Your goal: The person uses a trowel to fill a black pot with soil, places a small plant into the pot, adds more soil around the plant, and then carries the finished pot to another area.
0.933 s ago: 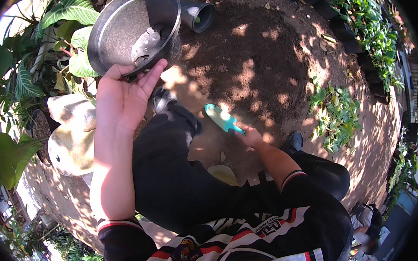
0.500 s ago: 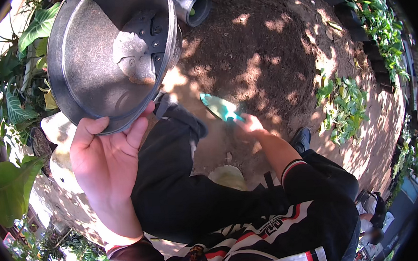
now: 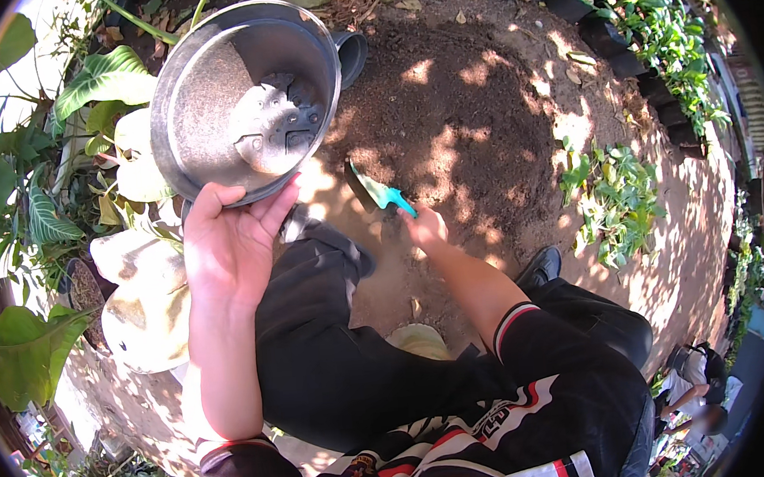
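Head view: left hand grips the near rim of a raised grey plastic pot (drain holes showing inside), while right hand is closed around a teal trowel, blade beyond the fist over the dark soil mound.

Black trousers, striped-cuff dark sleeves

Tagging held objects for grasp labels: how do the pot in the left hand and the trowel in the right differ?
The grey plastic pot is wide and round; the trowel is slim, with a teal handle and dark blade. The left hand holds the pot raised, its open mouth tipped toward the camera, showing drainage holes; the right hand holds the trowel low, blade at the dark soil. Both are held one-handed.
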A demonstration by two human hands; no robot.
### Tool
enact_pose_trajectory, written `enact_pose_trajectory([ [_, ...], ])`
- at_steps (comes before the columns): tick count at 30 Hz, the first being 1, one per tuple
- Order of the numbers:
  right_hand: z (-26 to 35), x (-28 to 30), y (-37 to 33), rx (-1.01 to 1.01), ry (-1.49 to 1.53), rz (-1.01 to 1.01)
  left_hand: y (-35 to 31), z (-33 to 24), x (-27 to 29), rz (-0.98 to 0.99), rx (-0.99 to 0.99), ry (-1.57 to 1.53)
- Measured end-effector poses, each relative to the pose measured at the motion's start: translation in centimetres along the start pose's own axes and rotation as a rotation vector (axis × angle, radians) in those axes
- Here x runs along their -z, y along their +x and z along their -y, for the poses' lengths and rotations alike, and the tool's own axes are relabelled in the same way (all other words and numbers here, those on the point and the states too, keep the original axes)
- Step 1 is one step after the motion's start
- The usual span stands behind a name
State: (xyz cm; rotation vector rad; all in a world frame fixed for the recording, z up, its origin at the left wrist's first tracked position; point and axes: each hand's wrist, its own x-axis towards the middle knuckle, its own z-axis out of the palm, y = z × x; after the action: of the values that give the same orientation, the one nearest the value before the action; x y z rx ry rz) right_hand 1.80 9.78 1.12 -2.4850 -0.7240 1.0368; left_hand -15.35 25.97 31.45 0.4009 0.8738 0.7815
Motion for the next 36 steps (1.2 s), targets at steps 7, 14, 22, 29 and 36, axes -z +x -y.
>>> enact_pose_trajectory([
  [7, -3.7, 8.8, -1.3, 0.179, -0.172, -0.197, 3.1, 3.5, -0.1, 0.118, 0.053, 0.231],
  [14, 0.4, 28.9, -8.8, 0.17, -0.359, -0.104, 4.8, 6.7, 0.9, 0.134, 0.129, 0.446],
  [22, 12.8, 37.2, -18.2, 0.46, -0.867, -0.341, 5.3, 9.4, 1.1, 0.235, 0.139, 0.599],
  [29, 19.7, 30.5, -18.2, 0.554, -1.164, -0.405, 2.4, 8.6, -3.2, 0.182, 0.259, 0.422],
  [36, 9.4, 35.4, -17.5, 0.386, -0.561, -0.307, 3.7, 6.8, -0.7, 0.26, 0.04, 0.343],
])
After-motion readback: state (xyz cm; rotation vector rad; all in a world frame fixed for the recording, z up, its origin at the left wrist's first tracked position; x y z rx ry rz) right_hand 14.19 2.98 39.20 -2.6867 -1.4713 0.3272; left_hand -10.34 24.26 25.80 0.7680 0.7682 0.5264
